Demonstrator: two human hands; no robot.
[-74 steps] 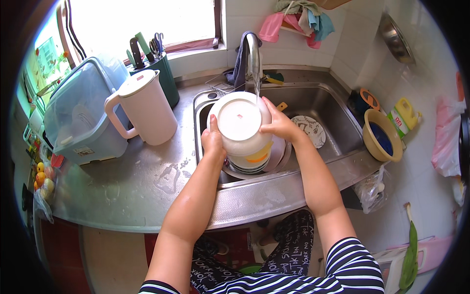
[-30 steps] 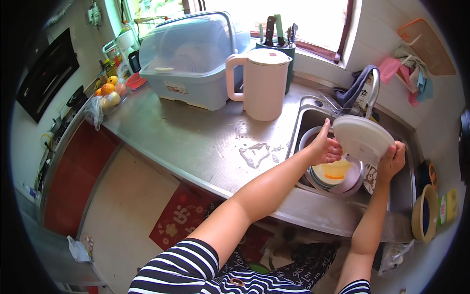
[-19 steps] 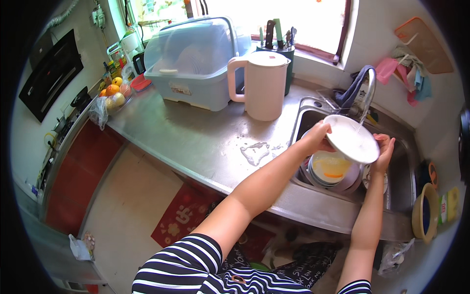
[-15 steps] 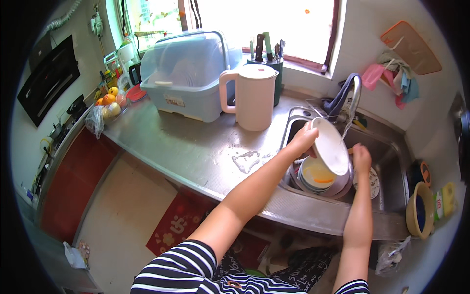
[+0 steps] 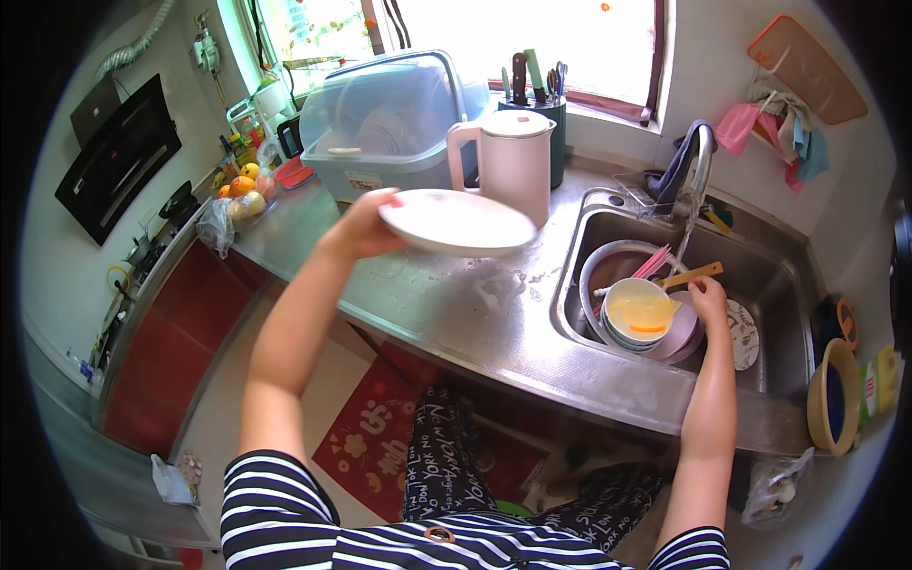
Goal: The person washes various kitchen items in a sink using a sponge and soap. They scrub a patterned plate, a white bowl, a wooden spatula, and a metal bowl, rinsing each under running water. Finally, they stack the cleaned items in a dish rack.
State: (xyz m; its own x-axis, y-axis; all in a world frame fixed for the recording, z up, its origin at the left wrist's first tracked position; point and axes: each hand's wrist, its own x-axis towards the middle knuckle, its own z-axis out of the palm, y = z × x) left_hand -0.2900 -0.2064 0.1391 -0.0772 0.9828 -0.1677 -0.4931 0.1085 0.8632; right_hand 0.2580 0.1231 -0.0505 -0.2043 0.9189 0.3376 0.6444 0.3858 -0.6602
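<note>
My left hand [image 5: 366, 228] grips the rim of a white plate [image 5: 461, 223], held nearly level above the counter and slightly blurred. In the sink, my right hand [image 5: 708, 299] has its fingers curled just below a wooden handle [image 5: 698, 275]; whether they pinch anything is hidden. Left of those fingers, a stack of bowls [image 5: 627, 337] has a yellow inside with an orange mark. The stack sits by a large metal basin [image 5: 597, 271] holding pink sticks [image 5: 654, 260]. A patterned plate [image 5: 743, 337] lies on the sink floor beyond my right wrist. Water runs from the tap [image 5: 701, 157].
On the steel counter [image 5: 427, 304] stand a pink jug [image 5: 518, 171], a blue lidded dish box [image 5: 389, 123] and a knife block [image 5: 546, 119]. Fruit [image 5: 249, 195] lies at the far left. A tan basin [image 5: 825, 404] sits right of the sink, below hanging cloths [image 5: 750, 128].
My left hand has carried the white plate left, from under the tap to over the counter, and the plate has turned flatter. My right hand stays in the sink, shifted slightly.
</note>
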